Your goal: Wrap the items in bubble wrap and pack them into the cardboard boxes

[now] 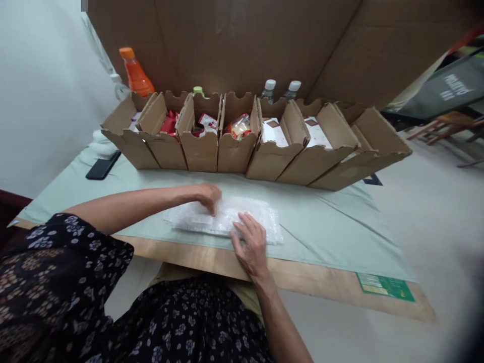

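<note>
A flat piece of clear bubble wrap (227, 214) lies near the table's front edge, and I cannot make out whether anything is inside it. Over its upper middle, my left hand (210, 196) points downward with its fingers drawn together in a pinch on the wrap; the hand is slightly blurred. My right hand (249, 244) rests on the right part of the wrap, palm down, fingers spread and holding nothing.
Several cardboard bins (200, 154) with packets and white boxes line the back. Behind them stand an orange bottle (136, 75) and two clear bottles (268, 91). A black phone (103, 165) lies at left on the pale green cloth (321, 222).
</note>
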`<state>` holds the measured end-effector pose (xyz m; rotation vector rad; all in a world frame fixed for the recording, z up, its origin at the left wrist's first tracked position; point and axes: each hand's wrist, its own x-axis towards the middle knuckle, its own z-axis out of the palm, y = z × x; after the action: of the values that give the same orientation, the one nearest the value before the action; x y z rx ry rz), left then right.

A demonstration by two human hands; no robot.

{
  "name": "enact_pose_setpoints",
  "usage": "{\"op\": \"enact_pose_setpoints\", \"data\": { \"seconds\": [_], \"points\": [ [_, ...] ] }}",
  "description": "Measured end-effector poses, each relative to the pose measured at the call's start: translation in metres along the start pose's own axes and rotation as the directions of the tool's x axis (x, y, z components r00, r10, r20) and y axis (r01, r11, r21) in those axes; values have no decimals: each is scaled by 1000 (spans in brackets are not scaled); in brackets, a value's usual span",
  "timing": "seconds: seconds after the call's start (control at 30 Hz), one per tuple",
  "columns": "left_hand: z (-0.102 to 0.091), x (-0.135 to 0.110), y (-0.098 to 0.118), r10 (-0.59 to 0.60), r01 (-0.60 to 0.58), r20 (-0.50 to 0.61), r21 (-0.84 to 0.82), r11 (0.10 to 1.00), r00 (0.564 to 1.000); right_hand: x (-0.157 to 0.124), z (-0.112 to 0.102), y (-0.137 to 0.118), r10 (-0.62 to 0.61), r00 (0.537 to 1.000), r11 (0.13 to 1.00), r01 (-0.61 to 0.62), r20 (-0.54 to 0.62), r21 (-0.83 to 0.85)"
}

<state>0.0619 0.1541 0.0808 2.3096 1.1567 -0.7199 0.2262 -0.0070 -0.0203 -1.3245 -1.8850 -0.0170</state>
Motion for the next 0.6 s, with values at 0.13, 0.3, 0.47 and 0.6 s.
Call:
{"op": "enact_pose_setpoints", "data": {
  "seconds": [0.13,0.3,0.47,0.6],
  "points": [
    [33,-34,14,-37,26,-237,-49,998,971,-3,-9,3,86,958,996,-82,-273,27],
    [58,-106,-18,-222,135,-435,-223,966,873,-3,-8,7,178,917,984,-160,-358,79],
    [76,-213,-112,-654,-73,-582,-771,632,483,1,1,10,231,921,973,-211,-313,97],
    [92,-271,-214,-866,-128,-457,-889,440,203,3,5,14,272,940,962,-263,-205,67]
  ]
}}
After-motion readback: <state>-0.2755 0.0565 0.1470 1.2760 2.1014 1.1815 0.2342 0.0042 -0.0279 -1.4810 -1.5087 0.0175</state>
